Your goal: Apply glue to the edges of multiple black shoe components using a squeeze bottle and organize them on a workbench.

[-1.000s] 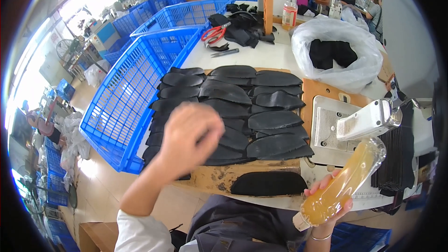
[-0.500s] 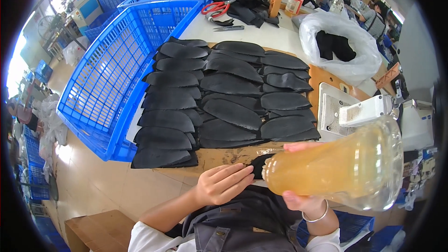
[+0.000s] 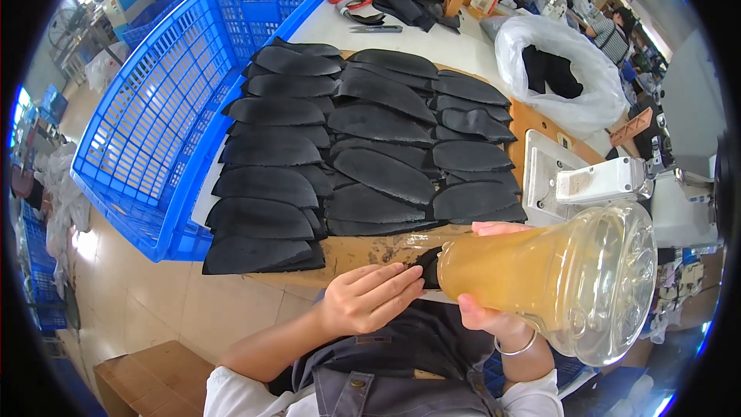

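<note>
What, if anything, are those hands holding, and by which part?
The right hand holds the bottle of amber liquid around its narrower end. The left hand has its fingertips at a black piece; whether it grips it cannot be told.

A strip of brown board (image 3: 351,252) gave passage between the rows of black pieces (image 3: 266,185) and the left hand (image 3: 374,299); rightward, the bottle (image 3: 532,266) in the right hand (image 3: 500,323) blocked it; the blue basket (image 3: 154,108) walled the far left, the machine arm (image 3: 598,181) the right.
</note>
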A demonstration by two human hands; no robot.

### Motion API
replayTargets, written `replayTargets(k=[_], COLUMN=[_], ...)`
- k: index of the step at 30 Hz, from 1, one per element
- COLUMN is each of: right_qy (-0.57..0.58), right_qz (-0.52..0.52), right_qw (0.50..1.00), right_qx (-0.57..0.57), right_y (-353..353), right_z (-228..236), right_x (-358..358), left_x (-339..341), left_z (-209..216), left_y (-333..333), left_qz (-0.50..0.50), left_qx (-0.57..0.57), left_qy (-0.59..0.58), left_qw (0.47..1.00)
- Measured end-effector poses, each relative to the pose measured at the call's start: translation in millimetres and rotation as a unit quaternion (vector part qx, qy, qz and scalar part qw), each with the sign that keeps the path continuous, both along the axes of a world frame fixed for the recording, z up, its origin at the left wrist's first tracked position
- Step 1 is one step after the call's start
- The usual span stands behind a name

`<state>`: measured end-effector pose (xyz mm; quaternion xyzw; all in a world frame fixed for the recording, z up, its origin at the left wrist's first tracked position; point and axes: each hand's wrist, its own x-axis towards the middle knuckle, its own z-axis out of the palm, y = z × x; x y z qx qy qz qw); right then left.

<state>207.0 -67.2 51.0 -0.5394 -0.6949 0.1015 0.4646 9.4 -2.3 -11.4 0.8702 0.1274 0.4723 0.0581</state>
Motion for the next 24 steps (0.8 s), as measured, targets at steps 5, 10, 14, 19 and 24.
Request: replayTargets(k=[5,10,14,19,24], right_qy=[-0.032,0.011,0.094,0.07,0.145], right_qz=[-0.085,-0.199,-0.27,-0.058,0.045], right_qw=[0.996,0.977,0.948,0.996,0.986], right_qx=[-0.02,0.074,0.139,0.017,0.072], right_y=[-16.2,-47.5,-70.6,-39.6,-9.6], right_z=[12.7,0.2,7.7,15.6,3.0], right_x=[14.5,47.2,51.7,11.2,-17.9], left_x=[1.3,1.5,-0.9,-2.0,-2.6], left_z=[0.3,1.5,4.0,5.5,10.5], left_y=[0.2,-0.3,-1.7,-1.3,-2.3], left_qz=[0.006,0.005,0.001,-0.006,-0.017], left_qx=[0.002,-0.004,-0.001,-0.001,-0.029], left_qy=[0.003,0.001,-0.005,0.014,0.027], left_qw=[1.0,1.0,1.0,1.0,0.999])
